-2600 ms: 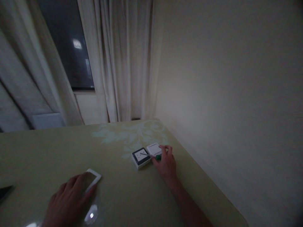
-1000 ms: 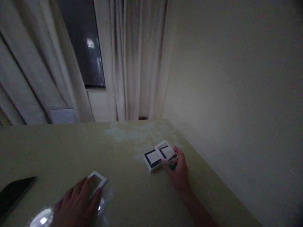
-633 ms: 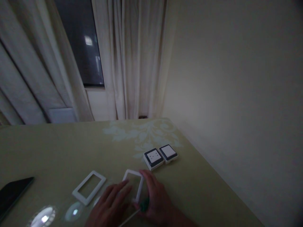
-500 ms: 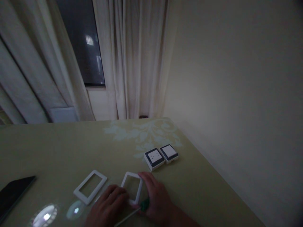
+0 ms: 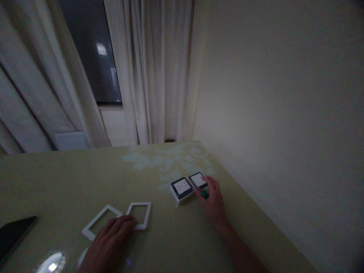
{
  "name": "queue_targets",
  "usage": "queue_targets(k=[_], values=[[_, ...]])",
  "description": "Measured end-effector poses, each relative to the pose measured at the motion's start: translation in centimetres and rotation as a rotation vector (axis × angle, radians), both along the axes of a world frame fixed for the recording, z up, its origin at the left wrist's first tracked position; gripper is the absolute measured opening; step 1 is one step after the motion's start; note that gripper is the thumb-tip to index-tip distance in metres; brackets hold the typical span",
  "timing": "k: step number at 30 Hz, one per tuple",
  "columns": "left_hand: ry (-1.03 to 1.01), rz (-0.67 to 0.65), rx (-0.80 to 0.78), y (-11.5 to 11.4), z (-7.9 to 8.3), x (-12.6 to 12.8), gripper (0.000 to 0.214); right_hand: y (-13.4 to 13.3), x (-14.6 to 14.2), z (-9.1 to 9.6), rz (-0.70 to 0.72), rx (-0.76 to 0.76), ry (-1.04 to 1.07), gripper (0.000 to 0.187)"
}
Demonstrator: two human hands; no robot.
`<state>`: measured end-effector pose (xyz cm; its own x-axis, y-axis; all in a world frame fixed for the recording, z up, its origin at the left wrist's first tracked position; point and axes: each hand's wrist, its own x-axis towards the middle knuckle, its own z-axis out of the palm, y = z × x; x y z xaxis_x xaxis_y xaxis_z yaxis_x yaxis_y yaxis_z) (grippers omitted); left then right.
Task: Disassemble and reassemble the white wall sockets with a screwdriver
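Two white cover frames lie side by side on the yellow-green table (image 5: 170, 242): one frame (image 5: 98, 224) at the left, the other frame (image 5: 139, 215) to its right. My left hand (image 5: 108, 242) lies flat, fingers stretched over the gap between them and touching both. Farther right sit a socket module (image 5: 181, 188) and a switch module (image 5: 198, 180), both white with dark rims. My right hand (image 5: 212, 201) is closed round a green-handled screwdriver (image 5: 204, 194), with its tip at the switch module.
A dark phone (image 5: 13, 237) lies at the table's left edge. Light reflects off the tabletop near the front. Curtains (image 5: 159, 72) and a dark window (image 5: 91, 49) stand behind the table; a plain wall runs along the right side.
My right hand left the second frame near the first and went back to the switch module with the screwdriver. My left hand slid left, resting across both frames.
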<state>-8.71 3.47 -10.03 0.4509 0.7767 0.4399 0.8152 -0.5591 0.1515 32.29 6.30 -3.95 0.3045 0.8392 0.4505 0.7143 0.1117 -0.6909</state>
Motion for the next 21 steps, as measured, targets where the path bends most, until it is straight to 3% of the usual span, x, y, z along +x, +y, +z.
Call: queue_targets(k=[5,10,14,16,19,21], values=[[0.024,0.119,0.046,0.3,1.0,-1.1,0.035,0.9,1.7,-0.5,-0.081,-0.103,-0.016,0.066],[0.081,0.279,0.059,0.0,2.8,-1.3,0.043,1.5,1.8,-0.2,-0.058,-0.206,-0.025,0.065],[0.064,0.322,0.097,0.2,3.0,-0.3,0.043,1.4,1.9,0.3,-0.014,-0.241,-0.028,0.066],[0.022,0.287,0.128,0.3,2.9,0.7,0.04,1.1,2.0,0.5,0.027,-0.246,-0.027,0.068],[-0.069,0.136,0.11,0.1,3.1,3.2,0.038,0.5,1.6,0.9,0.134,-0.248,-0.023,0.073],[-0.117,0.071,0.045,-0.1,3.3,5.2,0.047,0.1,1.1,1.1,0.233,-0.248,-0.021,0.076]])
